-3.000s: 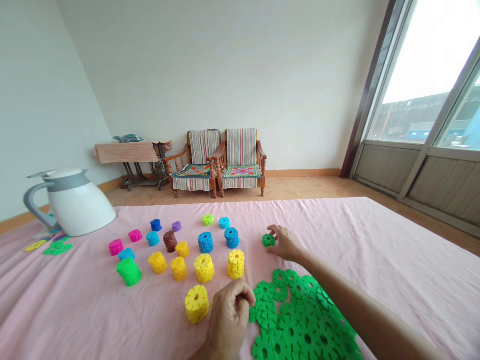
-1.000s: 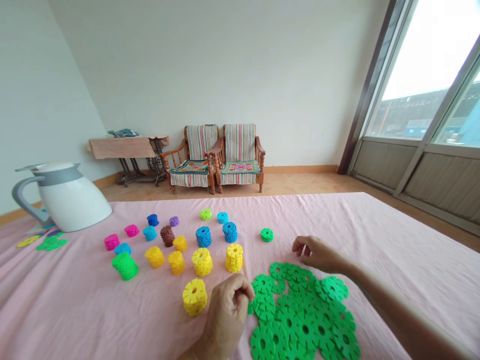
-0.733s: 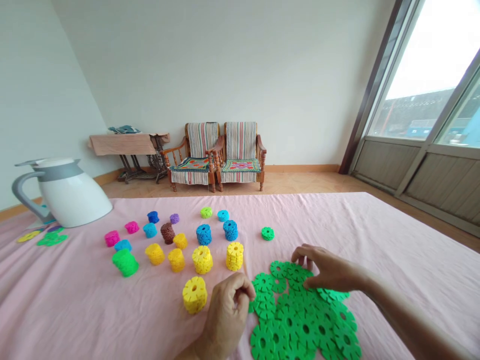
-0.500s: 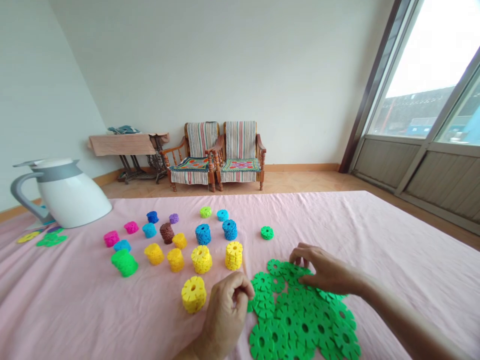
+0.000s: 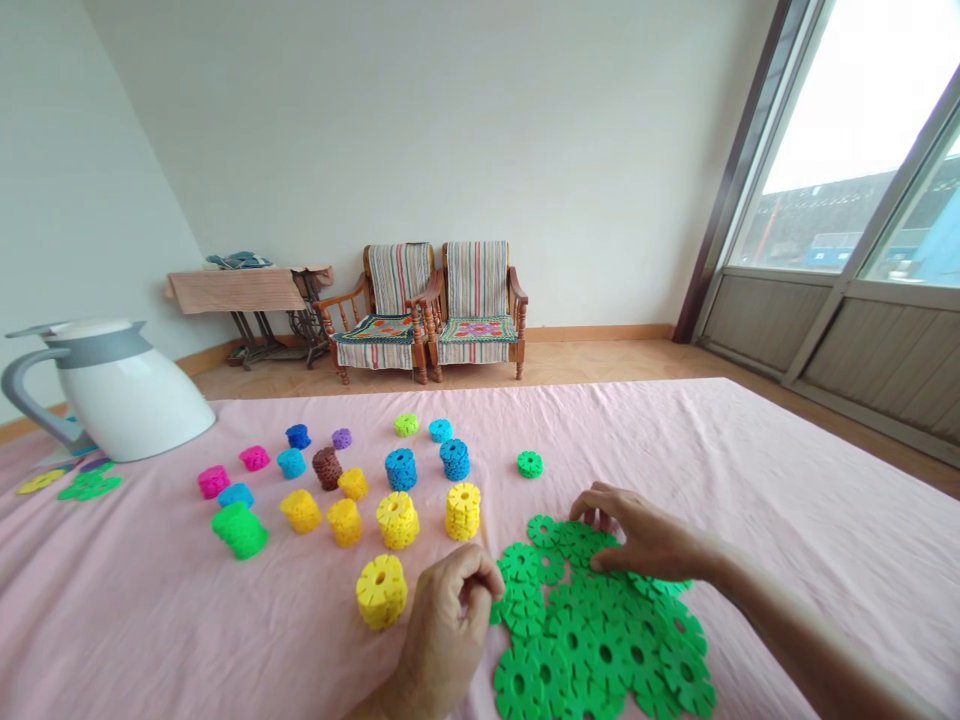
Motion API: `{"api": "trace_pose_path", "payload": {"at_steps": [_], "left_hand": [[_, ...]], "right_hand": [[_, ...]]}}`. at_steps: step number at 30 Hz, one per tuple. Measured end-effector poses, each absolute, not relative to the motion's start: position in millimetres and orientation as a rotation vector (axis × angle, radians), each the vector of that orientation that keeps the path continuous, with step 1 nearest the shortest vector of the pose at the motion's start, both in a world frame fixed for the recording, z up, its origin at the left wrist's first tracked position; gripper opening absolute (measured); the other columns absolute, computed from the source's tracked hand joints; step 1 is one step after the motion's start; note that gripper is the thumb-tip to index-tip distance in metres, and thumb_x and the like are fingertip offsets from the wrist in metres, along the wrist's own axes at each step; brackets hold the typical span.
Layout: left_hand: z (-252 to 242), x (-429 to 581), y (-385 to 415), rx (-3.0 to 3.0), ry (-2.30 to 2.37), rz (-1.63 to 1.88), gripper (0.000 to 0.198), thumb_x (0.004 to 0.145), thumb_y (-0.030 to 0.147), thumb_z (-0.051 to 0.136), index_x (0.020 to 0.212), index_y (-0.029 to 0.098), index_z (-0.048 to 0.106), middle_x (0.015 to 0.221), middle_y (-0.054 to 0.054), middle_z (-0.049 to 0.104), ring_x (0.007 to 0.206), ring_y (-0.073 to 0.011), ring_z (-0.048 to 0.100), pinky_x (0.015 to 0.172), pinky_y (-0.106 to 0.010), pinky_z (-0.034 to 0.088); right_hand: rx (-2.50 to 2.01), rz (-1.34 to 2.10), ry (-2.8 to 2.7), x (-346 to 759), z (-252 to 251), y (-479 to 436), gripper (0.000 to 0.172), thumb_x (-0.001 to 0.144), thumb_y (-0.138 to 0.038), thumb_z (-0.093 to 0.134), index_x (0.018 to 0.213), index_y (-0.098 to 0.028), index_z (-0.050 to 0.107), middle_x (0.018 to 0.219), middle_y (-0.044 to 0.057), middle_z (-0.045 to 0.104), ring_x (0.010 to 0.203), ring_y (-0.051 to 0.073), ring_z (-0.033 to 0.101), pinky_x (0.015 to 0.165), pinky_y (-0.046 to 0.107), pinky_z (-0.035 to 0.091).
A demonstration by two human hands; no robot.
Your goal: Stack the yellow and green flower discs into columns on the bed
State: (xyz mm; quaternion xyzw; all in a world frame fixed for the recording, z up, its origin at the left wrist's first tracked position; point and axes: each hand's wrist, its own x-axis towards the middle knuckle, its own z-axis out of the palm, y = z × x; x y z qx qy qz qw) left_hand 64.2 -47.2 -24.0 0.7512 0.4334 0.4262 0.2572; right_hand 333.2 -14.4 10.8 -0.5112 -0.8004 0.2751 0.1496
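Note:
A loose pile of flat green notched discs, each with a round hole, lies overlapping on the pink cloth in front of me. At the pile's left edge my left hand rests with its fingers curled in; anything inside them is hidden. My right hand reaches over the far side of the pile, thumb and fingers apart, the tips touching green discs. Just left of my left hand stands a yellow stack of discs. Another yellow stack is beyond it. A short green stack sits past the pile.
Several stacks in other colours stand to the left, among them a bright green stack, a brown stack and a blue stack. A white jug stands at the far left, beside some flat discs. Two chairs are beyond the table.
The whole view has shifted slightly, so things sit a little further left. Both hands keep nearly the same pose at the green pile.

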Motion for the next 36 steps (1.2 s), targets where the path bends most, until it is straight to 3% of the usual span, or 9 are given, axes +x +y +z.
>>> {"api": "trace_pose_path", "payload": {"at_steps": [14,26,36], "left_hand": [[-18.1,67.5,-47.7,2.082,1.196,1.203,0.021,0.072,0.007,0.038,0.064,0.019,0.054,0.060,0.000,0.059,0.058,-0.0137,0.057,0.058,-0.021,0.043],[-16.8,67.4,-48.2,2.063,1.193,1.204,0.021,0.071,0.007,0.039,0.063,0.019,0.054,0.060,0.001,0.059,0.058,-0.0136,0.057,0.057,-0.021,0.043],[-15.9,66.2,-49.3,2.072,1.191,1.212,0.023,0.070,0.004,0.037,0.062,0.018,0.053,0.058,0.001,0.057,0.056,-0.0128,0.055,0.056,-0.020,0.041]], "right_hand": [[-1.501,0.462,-2.429,320.3,21.0,-27.6,0.021,0.068,-0.017,0.058,0.090,-0.015,0.056,0.091,0.007,0.057,0.082,0.020,0.054,0.073,0.033,0.043],[-1.493,0.462,-2.434,321.2,21.0,-24.0,0.020,0.067,-0.018,0.057,0.087,-0.017,0.055,0.089,0.007,0.057,0.079,0.019,0.054,0.070,0.031,0.042],[-1.545,0.248,-2.197,300.9,3.8,43.5,0.022,0.068,-0.017,0.058,0.089,-0.015,0.054,0.086,0.005,0.053,0.072,0.015,0.052,0.068,0.027,0.040]]}}
